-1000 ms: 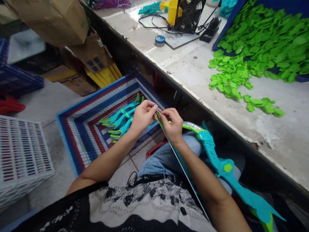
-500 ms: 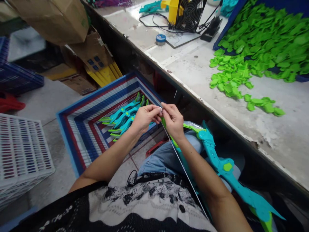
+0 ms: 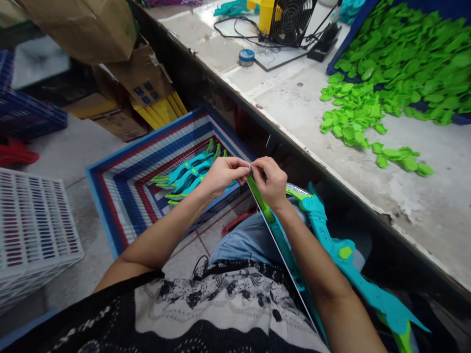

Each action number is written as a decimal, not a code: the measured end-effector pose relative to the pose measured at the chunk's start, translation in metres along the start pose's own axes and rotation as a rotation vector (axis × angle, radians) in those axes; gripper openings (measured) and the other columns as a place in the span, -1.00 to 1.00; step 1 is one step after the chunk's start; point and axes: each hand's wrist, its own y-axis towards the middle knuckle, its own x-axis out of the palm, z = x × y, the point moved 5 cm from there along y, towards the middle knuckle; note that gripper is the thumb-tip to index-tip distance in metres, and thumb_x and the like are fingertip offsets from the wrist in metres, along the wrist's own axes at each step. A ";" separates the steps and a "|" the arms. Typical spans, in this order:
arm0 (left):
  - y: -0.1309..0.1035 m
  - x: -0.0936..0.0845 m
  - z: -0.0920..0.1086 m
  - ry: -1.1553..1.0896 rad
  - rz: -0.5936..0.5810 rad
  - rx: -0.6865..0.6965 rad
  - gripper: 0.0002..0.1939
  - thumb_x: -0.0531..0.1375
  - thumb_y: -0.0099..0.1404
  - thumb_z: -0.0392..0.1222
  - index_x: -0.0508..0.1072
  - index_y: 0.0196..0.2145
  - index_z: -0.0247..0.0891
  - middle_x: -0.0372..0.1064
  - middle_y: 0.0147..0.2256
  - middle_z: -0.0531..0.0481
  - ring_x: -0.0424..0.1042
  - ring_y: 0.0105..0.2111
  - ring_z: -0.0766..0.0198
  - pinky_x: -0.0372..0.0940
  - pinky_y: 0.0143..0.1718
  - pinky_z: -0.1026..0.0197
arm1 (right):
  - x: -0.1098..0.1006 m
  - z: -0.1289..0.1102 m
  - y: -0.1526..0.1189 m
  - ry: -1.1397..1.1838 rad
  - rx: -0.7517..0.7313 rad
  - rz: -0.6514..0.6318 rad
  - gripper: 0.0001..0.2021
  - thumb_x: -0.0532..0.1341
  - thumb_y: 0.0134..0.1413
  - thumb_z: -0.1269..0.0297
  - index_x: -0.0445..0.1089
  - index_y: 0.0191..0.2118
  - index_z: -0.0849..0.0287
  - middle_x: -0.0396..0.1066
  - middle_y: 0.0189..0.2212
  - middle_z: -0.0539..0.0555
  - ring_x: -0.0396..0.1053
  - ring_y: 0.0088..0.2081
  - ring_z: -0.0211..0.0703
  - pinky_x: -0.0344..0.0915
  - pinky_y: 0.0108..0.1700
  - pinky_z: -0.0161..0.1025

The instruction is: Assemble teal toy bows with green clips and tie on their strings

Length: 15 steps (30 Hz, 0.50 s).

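Note:
My left hand [image 3: 228, 174] and my right hand [image 3: 270, 182] meet above my lap, fingertips pinched together round the end of a white string [image 3: 285, 262]. A small loop of it shows between them. Just below is the green tip [image 3: 257, 195] of a teal and green toy bow, partly hidden by my right hand and forearm. The string runs down along this bow toward my body. To the right, another teal and green toy bow [image 3: 342, 252] leans across my leg. Several similar bows [image 3: 191, 171] lie in the striped blue, red and white basket [image 3: 121, 196] at left.
A worktable [image 3: 283, 110] runs along the right, its edge close to my right hand. On it are loose green plastic parts [image 3: 349, 120], a blue bin [image 3: 333, 68], a black fan [image 3: 292, 22] and a small tin [image 3: 246, 56]. A white crate [image 3: 37, 225] and cardboard boxes [image 3: 136, 78] stand left.
My right hand has shifted slightly to the right, and more of the green bow tip shows beneath it. Both hands still pinch at the string's end.

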 end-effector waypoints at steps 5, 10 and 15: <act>0.000 0.000 -0.001 0.236 0.108 0.149 -0.82 0.28 0.01 -0.15 0.49 -0.49 -0.35 0.35 -0.59 0.08 0.24 -0.60 0.44 0.12 -0.58 0.36 | 0.001 0.009 -0.008 0.058 0.128 0.040 -0.88 0.11 0.18 0.33 0.34 -0.37 0.17 0.35 -0.42 0.02 0.33 -0.37 -0.26 0.29 -0.28 -0.29; -0.004 0.002 -0.009 0.344 0.053 0.155 -0.75 0.20 0.13 -0.09 0.56 -0.43 -0.34 0.49 -0.46 0.00 0.39 -0.45 0.32 0.24 -0.42 0.31 | -0.001 0.014 -0.018 0.065 0.143 0.010 -0.88 0.11 0.19 0.34 0.35 -0.36 0.15 0.38 -0.41 0.02 0.36 -0.36 -0.25 0.30 -0.27 -0.28; -0.014 -0.002 -0.010 0.552 0.073 0.227 -0.75 0.16 0.18 -0.10 0.58 -0.35 -0.29 0.52 -0.42 0.02 0.42 -0.42 0.28 0.26 -0.40 0.30 | 0.011 0.011 -0.022 -0.167 0.047 -0.046 -0.86 0.05 0.20 0.35 0.31 -0.36 0.16 0.36 -0.39 0.08 0.33 -0.31 -0.18 0.27 -0.23 -0.24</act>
